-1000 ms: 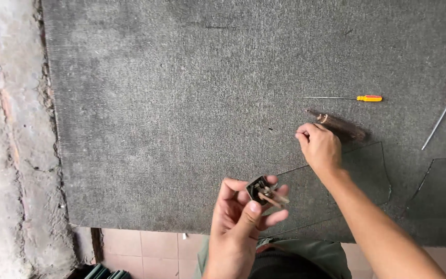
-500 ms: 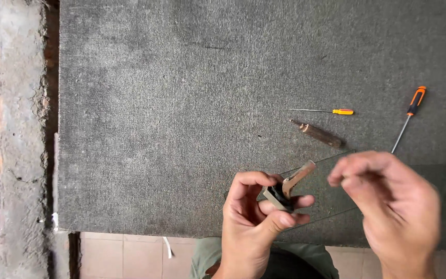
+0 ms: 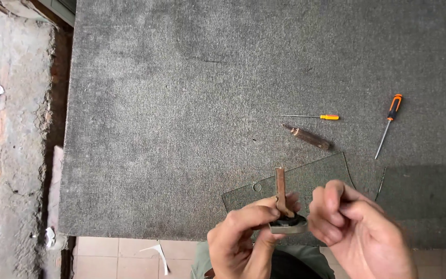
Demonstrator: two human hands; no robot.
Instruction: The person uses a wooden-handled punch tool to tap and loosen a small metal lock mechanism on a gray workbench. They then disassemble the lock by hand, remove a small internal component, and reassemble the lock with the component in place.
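My left hand [image 3: 243, 240] pinches a small dark round part with a grey base [image 3: 288, 223], from which a brown metal strip [image 3: 281, 190] sticks up. My right hand [image 3: 357, 232] is curled just right of the part, fingers bent close to it; whether it touches the part is unclear. Both hands hover over the near edge of a grey felt-covered table [image 3: 181, 103]. A clear glass pane with a small hole [image 3: 305, 178] lies on the felt under the hands.
On the felt behind the hands lie a thin yellow-handled screwdriver [image 3: 311, 117], a brown tool [image 3: 308, 137] and an orange-and-black screwdriver [image 3: 389, 124]. A rough concrete wall [image 3: 6, 155] runs along the left. Tiled floor [image 3: 120, 256] shows below the table edge.
My right hand came back from the brown tool on the felt to the part in my left hand. The view shifted, and the brown strip now stands upright.
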